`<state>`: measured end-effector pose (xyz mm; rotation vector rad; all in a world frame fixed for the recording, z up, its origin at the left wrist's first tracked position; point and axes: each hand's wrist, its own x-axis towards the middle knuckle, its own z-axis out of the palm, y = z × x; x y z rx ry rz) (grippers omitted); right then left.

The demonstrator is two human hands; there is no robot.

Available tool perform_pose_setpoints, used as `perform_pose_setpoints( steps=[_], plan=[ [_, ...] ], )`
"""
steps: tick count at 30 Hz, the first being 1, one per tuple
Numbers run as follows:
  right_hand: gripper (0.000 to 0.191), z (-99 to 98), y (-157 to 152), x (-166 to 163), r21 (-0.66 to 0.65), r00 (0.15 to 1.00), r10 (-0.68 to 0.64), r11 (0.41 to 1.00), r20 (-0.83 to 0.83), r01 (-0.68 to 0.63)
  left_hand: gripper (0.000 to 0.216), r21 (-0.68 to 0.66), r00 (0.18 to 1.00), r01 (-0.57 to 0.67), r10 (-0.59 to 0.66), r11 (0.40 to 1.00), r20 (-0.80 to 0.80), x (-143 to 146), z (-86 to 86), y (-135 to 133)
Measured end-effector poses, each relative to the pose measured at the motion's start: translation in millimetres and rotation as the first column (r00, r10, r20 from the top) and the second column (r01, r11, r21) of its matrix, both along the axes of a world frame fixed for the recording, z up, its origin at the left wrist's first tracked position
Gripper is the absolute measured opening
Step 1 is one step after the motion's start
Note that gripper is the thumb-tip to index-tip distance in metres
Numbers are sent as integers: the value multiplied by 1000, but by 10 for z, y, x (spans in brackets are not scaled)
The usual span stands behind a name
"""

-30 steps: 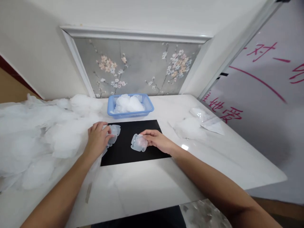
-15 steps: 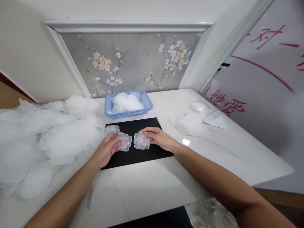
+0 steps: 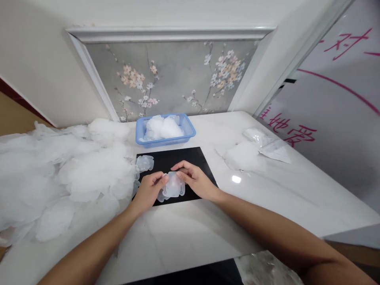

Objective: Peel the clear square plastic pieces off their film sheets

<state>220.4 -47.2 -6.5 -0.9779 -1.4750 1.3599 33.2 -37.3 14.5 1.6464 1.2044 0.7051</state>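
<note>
My left hand (image 3: 150, 189) and my right hand (image 3: 194, 180) meet over the near edge of a black mat (image 3: 173, 160). Together they pinch a small translucent plastic case (image 3: 174, 186), the two halves laid one over the other. My left fingers close on its left side, my right fingers on its top right. Another translucent plastic piece (image 3: 145, 162) lies on the mat's far left corner, apart from both hands.
A blue basket (image 3: 184, 138) with white fluffy material stands behind the mat. A big heap of white fluffy stuffing (image 3: 59, 174) covers the table's left side. Clear plastic bags (image 3: 255, 148) lie at the right. A whiteboard with red writing (image 3: 335, 91) leans at the right.
My left hand picked a plastic piece from the mat's left and carried it right. The two pieces, held apart half a second ago, are now together between both hands, nearer the mat's front edge.
</note>
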Motion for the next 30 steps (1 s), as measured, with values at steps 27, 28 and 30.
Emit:
perform_pose_setpoints(
  steps=[27,28,30],
  plan=[
    [20,262,411,1417,532,-35,-584,711,811,460,58,-504,797,-20,318,863,513,-95,43,112],
    [20,250,396,1329,559,60,-639,711,767,426,59,-506,798,-10,312,863,516,-93,49,108],
    [20,209,342,1034,533,409,-628,778,662,332,61,-508,800,4,302,862,519,-90,56,100]
  ],
)
